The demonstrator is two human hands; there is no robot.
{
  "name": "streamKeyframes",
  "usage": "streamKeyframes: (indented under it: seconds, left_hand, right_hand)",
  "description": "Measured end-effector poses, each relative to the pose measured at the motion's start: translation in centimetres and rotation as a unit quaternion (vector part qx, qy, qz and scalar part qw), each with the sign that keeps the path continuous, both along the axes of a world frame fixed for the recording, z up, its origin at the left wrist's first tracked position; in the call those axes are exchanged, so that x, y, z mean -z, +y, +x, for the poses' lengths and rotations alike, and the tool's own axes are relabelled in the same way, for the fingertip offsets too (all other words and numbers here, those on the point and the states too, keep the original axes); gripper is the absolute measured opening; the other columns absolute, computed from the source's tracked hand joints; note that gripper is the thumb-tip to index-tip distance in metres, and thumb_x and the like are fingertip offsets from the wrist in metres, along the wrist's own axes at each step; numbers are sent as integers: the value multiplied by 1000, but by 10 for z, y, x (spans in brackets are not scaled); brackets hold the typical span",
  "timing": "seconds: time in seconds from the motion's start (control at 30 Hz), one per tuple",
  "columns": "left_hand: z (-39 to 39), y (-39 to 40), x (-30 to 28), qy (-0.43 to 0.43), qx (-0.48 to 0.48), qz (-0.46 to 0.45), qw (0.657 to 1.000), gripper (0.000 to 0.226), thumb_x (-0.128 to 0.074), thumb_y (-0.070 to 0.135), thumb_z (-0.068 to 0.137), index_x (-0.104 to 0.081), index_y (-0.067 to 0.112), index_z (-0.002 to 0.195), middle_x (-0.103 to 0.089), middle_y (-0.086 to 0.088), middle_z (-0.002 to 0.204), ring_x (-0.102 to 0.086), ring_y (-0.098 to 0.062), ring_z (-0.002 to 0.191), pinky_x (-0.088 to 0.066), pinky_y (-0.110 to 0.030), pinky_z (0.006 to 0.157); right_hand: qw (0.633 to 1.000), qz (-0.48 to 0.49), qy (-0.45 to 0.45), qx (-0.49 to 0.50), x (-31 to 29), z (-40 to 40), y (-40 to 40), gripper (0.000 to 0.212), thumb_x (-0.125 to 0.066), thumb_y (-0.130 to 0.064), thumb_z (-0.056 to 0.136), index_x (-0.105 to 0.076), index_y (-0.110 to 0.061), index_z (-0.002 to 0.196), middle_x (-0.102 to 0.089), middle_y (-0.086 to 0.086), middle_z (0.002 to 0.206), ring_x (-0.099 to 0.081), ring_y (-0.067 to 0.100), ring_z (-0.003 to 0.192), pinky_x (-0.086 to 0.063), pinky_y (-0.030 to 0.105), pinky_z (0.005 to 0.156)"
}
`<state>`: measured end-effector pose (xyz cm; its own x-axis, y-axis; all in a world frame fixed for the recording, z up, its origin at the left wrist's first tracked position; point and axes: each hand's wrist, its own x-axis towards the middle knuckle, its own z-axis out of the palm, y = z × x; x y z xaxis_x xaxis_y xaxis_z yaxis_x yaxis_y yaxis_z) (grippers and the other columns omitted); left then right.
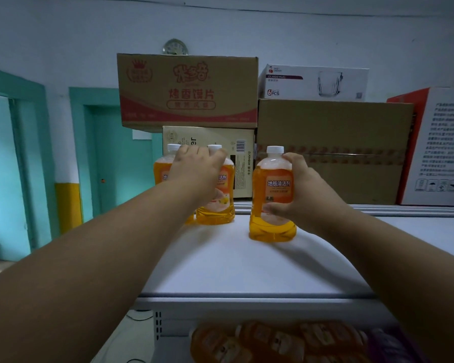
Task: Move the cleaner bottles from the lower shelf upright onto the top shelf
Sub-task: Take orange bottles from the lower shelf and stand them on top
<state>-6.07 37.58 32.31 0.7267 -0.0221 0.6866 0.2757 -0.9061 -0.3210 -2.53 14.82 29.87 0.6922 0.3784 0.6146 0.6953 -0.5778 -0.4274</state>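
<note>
Three orange cleaner bottles with white caps stand upright on the white top shelf (247,263). My right hand (296,195) grips the right bottle (273,224) around its middle, its base on the shelf. My left hand (197,174) wraps round the middle bottle (218,210), covering most of its label. A third bottle (161,166) stands just left of it, partly hidden behind my left hand. More orange bottles (273,341) lie on the lower shelf at the bottom of the view.
Cardboard boxes are stacked at the back of the top shelf: a large brown one (186,90), a beige one (236,153) beneath it, a plain carton (333,150), a white mug box (312,82) and a white-orange box (440,148). Teal doors (116,158) stand left.
</note>
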Motion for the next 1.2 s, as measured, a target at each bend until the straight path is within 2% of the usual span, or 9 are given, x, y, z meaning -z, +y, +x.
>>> streamKeyframes:
  seconds: [0.13,0.3,0.43,0.5,0.57,0.63,0.77,1.1,1.2]
  left_hand:
    - [-4,0,-2,1,9,-7,1000,91,-74,61,75,-28,26,146,-53,-9,135,-47,-32,126,-30,-47,108]
    - [-20,-10,-3,13,-6,-27,1000,86,-69,59,82,-24,30,149,-50,-9,138,-45,-31,128,-31,-46,109]
    - [-42,-31,14,-27,37,-42,998,63,-61,53,88,-36,28,140,-50,-5,128,-45,-25,114,-39,-40,95]
    - [-53,-41,32,57,92,-117,987,54,-57,56,89,-44,29,133,-53,-2,126,-47,-20,110,-42,-36,88]
    - [-59,-47,48,184,103,-190,959,56,-53,64,89,-48,30,133,-53,1,133,-49,-19,115,-43,-35,91]
    - [-63,-45,56,248,97,-223,938,60,-47,70,89,-51,29,133,-53,1,136,-48,-20,120,-43,-37,96]
    - [-66,-46,58,260,85,-218,937,58,-41,71,90,-55,28,126,-54,-2,130,-46,-22,119,-43,-40,97]
    - [-63,-47,62,258,81,-202,941,50,-40,69,91,-55,28,115,-54,-2,123,-44,-22,114,-43,-43,96]
    - [-64,-47,62,256,82,-203,942,49,-40,69,91,-55,28,114,-54,-2,123,-45,-22,112,-43,-43,95]
  right_hand:
    - [1000,-17,5,2,1,0,-1,110,-89,-40,64,-12,-46,142,-47,4,127,-58,20,103,-54,33,85]
    - [999,-31,13,11,-4,0,4,112,-91,-37,62,-13,-41,143,-46,4,127,-57,21,104,-55,35,87]
    - [997,-60,7,43,-9,5,15,113,-91,-41,62,-15,-38,145,-45,7,123,-56,24,103,-54,40,89]
    - [994,-81,2,70,-11,11,22,113,-90,-44,62,-14,-36,145,-48,9,121,-57,26,101,-54,42,88]
    - [992,-94,4,82,-12,18,30,112,-89,-43,63,-13,-33,145,-52,10,118,-59,27,99,-55,43,85]
    - [992,-98,2,84,-12,24,38,109,-89,-42,65,-13,-33,143,-54,10,115,-60,28,95,-56,43,83]
    - [991,-95,-1,99,-11,33,53,107,-88,-41,66,-13,-35,142,-51,12,113,-60,29,92,-57,44,80]
    - [990,-84,7,113,-4,33,56,115,-84,-45,70,-2,-35,151,-43,14,130,-57,31,106,-55,44,87]
    - [990,-77,-19,118,-5,21,48,109,-81,-49,72,-7,-33,150,-38,14,134,-56,32,110,-54,45,88]
